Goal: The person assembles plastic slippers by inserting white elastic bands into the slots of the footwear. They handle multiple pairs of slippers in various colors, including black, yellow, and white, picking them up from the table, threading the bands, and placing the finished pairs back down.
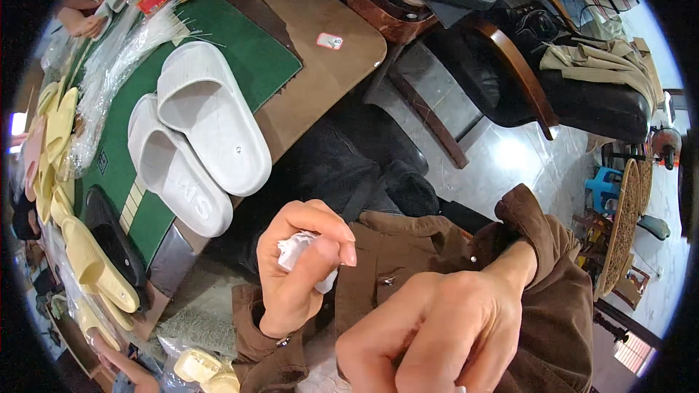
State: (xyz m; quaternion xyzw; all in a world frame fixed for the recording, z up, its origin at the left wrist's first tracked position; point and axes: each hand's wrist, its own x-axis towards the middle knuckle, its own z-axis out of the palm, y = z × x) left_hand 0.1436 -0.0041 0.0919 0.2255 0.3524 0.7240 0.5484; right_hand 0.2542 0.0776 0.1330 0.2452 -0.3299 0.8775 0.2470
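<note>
A right hand [429, 335], curled in a loose fist with nothing visible inside, fills the foreground beside a left hand [302, 269] whose fingers pinch a crumpled white scrap [295, 249] above a brown jacket [408, 247]. Two white slides [193, 138] lie side by side on a green mat [247, 51] covering the table [328, 80], with yellow slides [87, 262] stacked along its left edge.
</note>
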